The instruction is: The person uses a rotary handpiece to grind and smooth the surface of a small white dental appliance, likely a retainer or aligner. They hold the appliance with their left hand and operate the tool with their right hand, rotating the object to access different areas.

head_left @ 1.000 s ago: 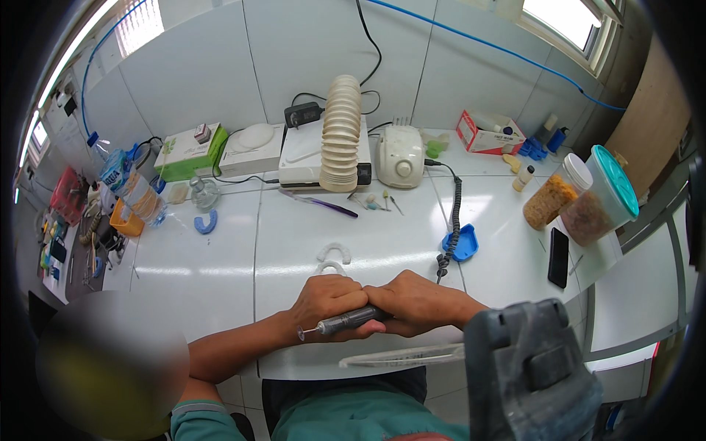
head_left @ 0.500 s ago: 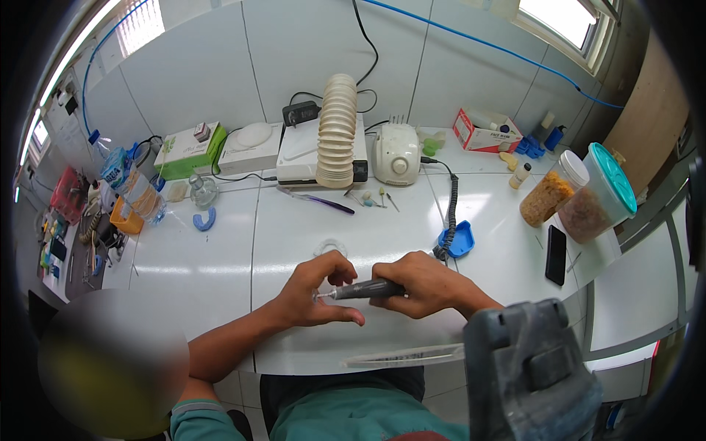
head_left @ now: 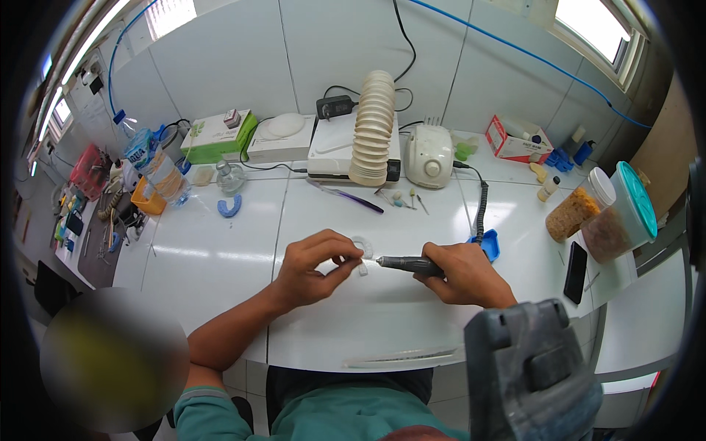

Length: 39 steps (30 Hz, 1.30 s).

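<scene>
From where I stand, the right hand's fingers wrap the dark handpiece above the bench, tip aimed left. The left hand's thumb and forefinger stand narrow at that tip; I can't tell what's between them. I'd brace both forearms and keep it stopped.

Dental workshop, with rotary handpiece, small burs, arch-shaped blue mould
</scene>
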Each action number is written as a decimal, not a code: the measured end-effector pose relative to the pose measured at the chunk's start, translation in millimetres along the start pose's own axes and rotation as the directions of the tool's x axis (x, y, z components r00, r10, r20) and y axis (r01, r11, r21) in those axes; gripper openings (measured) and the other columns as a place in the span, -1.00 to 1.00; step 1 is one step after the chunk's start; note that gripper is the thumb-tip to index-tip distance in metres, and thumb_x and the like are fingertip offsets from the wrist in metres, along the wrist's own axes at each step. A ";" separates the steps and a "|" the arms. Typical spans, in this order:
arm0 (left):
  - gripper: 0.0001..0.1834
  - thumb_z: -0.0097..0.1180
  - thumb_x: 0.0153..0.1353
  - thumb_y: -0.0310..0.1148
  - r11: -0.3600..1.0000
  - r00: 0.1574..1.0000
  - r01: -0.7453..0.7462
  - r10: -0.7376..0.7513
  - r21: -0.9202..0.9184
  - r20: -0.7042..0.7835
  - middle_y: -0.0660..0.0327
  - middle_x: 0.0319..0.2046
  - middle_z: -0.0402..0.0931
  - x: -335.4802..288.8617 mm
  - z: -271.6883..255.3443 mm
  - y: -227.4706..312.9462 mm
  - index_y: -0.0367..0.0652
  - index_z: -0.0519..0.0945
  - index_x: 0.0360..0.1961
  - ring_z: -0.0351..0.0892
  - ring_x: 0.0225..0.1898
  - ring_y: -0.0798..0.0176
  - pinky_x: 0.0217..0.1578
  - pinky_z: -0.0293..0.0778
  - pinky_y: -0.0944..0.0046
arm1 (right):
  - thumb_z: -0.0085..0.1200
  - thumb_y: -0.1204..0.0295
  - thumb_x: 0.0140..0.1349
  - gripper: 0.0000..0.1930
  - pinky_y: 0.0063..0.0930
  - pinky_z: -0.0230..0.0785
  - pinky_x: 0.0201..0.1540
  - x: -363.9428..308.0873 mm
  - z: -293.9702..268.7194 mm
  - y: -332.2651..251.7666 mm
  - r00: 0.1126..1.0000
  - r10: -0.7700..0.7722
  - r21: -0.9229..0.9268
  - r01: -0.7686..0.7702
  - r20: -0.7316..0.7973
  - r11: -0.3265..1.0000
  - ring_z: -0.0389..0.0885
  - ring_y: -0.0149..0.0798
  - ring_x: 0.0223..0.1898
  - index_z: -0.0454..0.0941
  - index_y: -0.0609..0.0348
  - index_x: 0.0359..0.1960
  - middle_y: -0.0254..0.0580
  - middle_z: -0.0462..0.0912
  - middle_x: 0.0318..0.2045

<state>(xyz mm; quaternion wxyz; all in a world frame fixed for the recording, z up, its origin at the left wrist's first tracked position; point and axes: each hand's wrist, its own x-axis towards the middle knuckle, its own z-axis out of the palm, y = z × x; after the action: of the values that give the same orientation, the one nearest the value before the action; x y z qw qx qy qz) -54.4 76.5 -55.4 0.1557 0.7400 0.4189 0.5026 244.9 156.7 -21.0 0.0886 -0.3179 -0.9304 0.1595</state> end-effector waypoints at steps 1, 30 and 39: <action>-0.76 0.43 0.16 -0.68 1.000 0.999 0.013 -0.012 0.019 -0.030 0.13 -0.26 0.74 3.5 -5.3 -9.2 -0.24 0.75 -0.15 0.73 -0.30 0.31 -0.32 0.60 0.35 | 0.30 0.23 0.29 -0.72 -0.03 0.45 -0.36 -1.5 0.1 7.0 0.999 0.026 -0.011 -0.026 -0.020 1.000 0.68 0.15 -0.43 0.53 0.15 -0.25 -0.05 0.71 -0.47; -0.79 0.29 0.36 -0.47 0.892 0.951 0.201 -0.079 0.405 -0.298 0.16 -0.12 0.65 2.5 -48.5 -74.9 -0.19 0.72 0.00 0.61 -0.28 0.24 -0.35 0.47 0.29 | 0.28 0.46 0.08 -0.83 -0.20 0.23 -0.18 73.2 51.8 70.5 0.858 0.224 -0.205 -0.350 -0.463 0.914 0.63 -0.05 -0.45 0.80 0.08 -0.27 -0.07 0.73 -0.52; -0.83 0.36 0.30 -0.51 0.966 0.970 0.160 -0.116 0.204 -0.212 0.18 -0.27 0.68 1.7 -20.2 -33.0 -0.25 0.72 -0.09 0.57 -0.40 0.37 -0.43 0.42 0.37 | 0.33 0.54 0.05 -0.87 -0.23 0.28 -0.19 40.1 37.5 74.7 0.898 0.006 -0.283 -0.146 -0.441 0.948 0.57 -0.10 -0.50 0.71 0.09 -0.34 -0.17 0.67 -0.56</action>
<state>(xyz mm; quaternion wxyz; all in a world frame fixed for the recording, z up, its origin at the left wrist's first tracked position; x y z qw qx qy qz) -87.0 93.8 -66.9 0.0654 0.6679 0.5358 0.5124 245.7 228.3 -79.9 0.2365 -0.3918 -0.8871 -0.0594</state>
